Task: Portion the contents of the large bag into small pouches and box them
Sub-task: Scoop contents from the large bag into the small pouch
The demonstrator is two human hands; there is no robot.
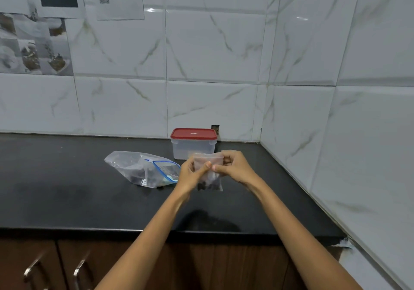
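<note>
1. On the black bench [67, 200], in the corner formed by two tiled walls, the work area holds three containers. They are listed below from largest to smallest.
2. Large bag [139, 168]: clear, with a blue zip track, lying on its side on the bench to the left of the hands. Its mouth faces right and appears open. Dark pieces remain inside, so more portions are judged to be left.
3. Box [193, 147]: translucent, standing against the back wall just behind the hands. Its red lid [193, 133] is seated. No contents are discernible through the wall.
4. Small pouch [209, 173]: clear, held upright above the bench in front of the box. Dark pieces sit in its lower end.
5. Grip state: the left hand [193, 173] pinches the pouch at its left side, thumb across the front. The right hand [235, 166] pinches the right side near the top edge. The thumb tips nearly meet.
6. Step in hand, as judged: sealing a filled pouch along its top strip.
7. Next move calls for pressing the strip shut along its full width, then freeing one hand to lift the lid before the pouch can go into the box.
</note>
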